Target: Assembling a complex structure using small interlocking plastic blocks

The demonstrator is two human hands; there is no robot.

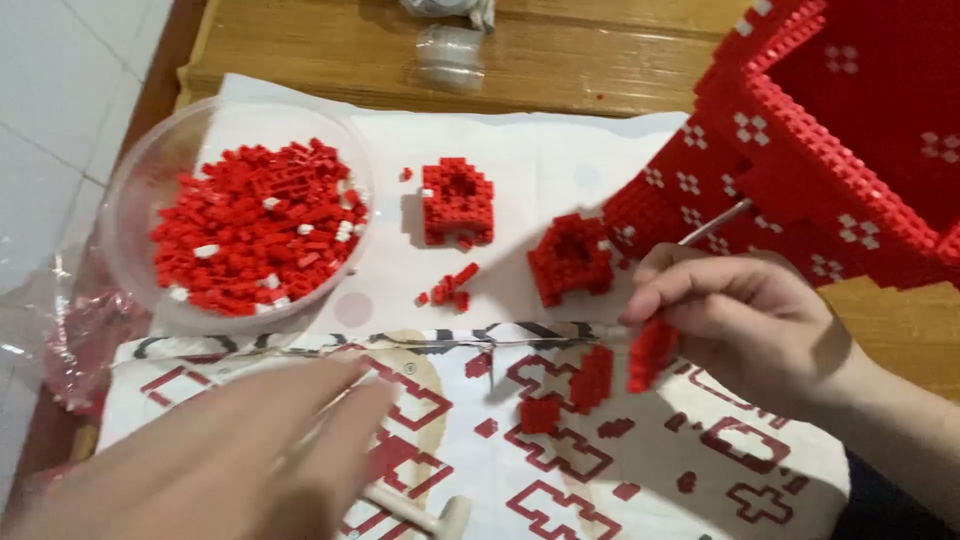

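My right hand [745,325] grips a thin metal tweezer [716,222] and pinches a small red block piece [650,355] at its fingertips, just right of a loose red block cluster [592,378]. My left hand [215,455] is blurred at the lower left, fingers apart and flat over the printed sheet [560,460], holding nothing I can see. A clear bowl [135,195] full of tiny red and white blocks [255,230] sits above it. Two small hollow red block assemblies, one [458,202] and another [570,258], stand on the white paper.
A large red block-built structure [830,140] with white cross patterns fills the upper right. A white plastic tool [425,515] lies at the bottom centre. Crumpled clear bags [65,345] lie at the left edge. A clear plastic item [450,55] rests on the wooden table.
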